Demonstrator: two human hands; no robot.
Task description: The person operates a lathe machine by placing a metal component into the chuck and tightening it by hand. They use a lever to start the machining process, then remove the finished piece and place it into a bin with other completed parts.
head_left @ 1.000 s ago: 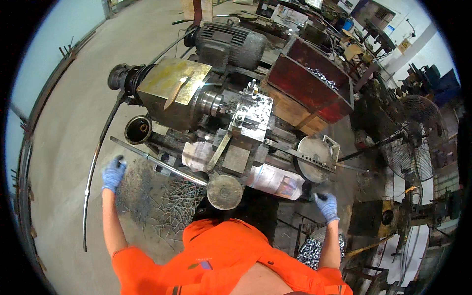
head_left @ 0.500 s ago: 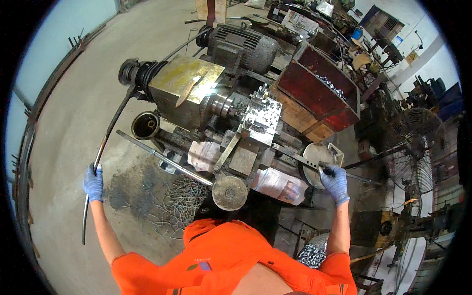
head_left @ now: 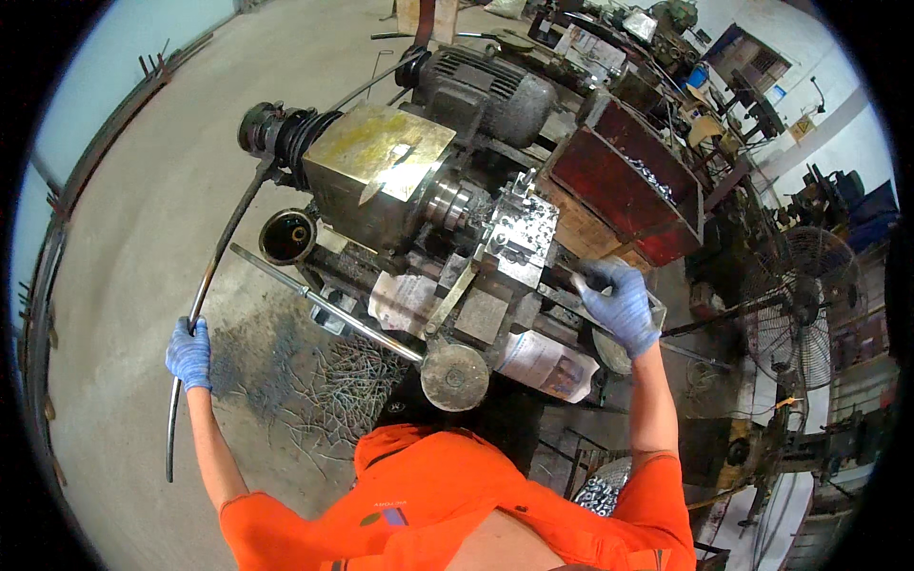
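Note:
My left hand (head_left: 188, 354), in a blue glove, is closed around a long dark metal lever (head_left: 211, 271) that slopes down from the belt-pulley end of a lathe. In a blue glove too, my right hand (head_left: 621, 303) hovers above a flat bar handle (head_left: 564, 299) at the lathe's right. Its fingers are curled but apart, and I see nothing held between them. The hand covers the bar's outer end. To its left is the shiny metal tool slide (head_left: 522, 233), dotted with chips. Beyond that sits the steel chuck (head_left: 447, 205) by the yellowish headstock cover (head_left: 381, 152).
A dark red bin (head_left: 624, 181) with small metal parts stands behind the slide. A ribbed motor (head_left: 486, 90) sits at the back. Metal rods (head_left: 347, 381) litter the floor near a round plate (head_left: 454, 376). A bowl of shiny parts (head_left: 600, 495) is beside me; a fan (head_left: 804, 295) stands right.
My right hand has left the bar handle's knob and moved up and left toward the slide, its fingers loosening. My left hand keeps its grip on the lever. The view has shifted slightly.

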